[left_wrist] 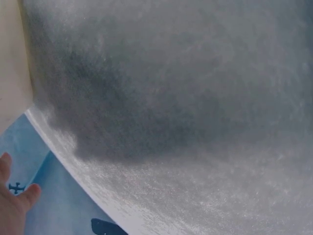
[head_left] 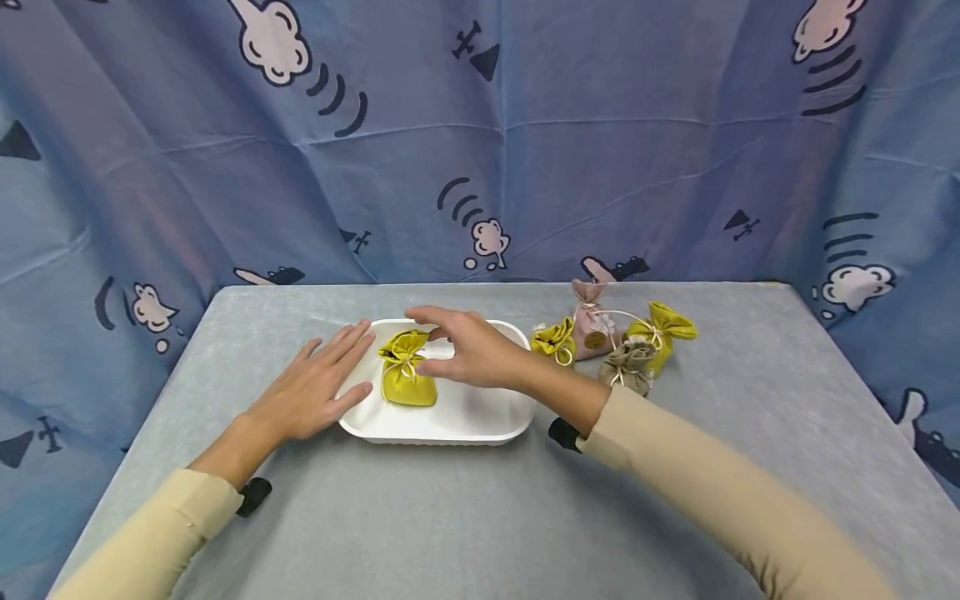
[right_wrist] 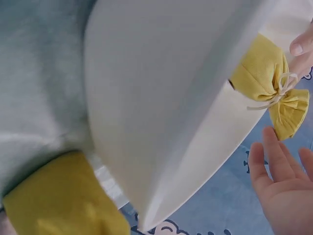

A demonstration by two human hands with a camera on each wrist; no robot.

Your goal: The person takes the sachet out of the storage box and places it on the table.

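A yellow drawstring pouch (head_left: 408,379), its neck tied with a pale cord, sits in the left half of a white tray (head_left: 480,425). My left hand (head_left: 315,392) lies with straight fingers along the tray's left rim; part of it shows in the left wrist view, at the lower left corner. Over the tray, my right hand (head_left: 476,350) has thumb and fingers spread apart beside the pouch's gathered top. In the right wrist view, the fingertips of the right hand (right_wrist: 288,200) come right to the frilled end of the pouch (right_wrist: 259,68), with nothing gripped.
Right of the tray, several pouches stand close together: a small yellow one (head_left: 553,342), a pink one (head_left: 592,325), a grey-brown one (head_left: 628,365) and another yellow one (head_left: 663,333). A grey cloth covers the table (head_left: 450,517). Behind it hangs a blue patterned curtain (head_left: 405,167).
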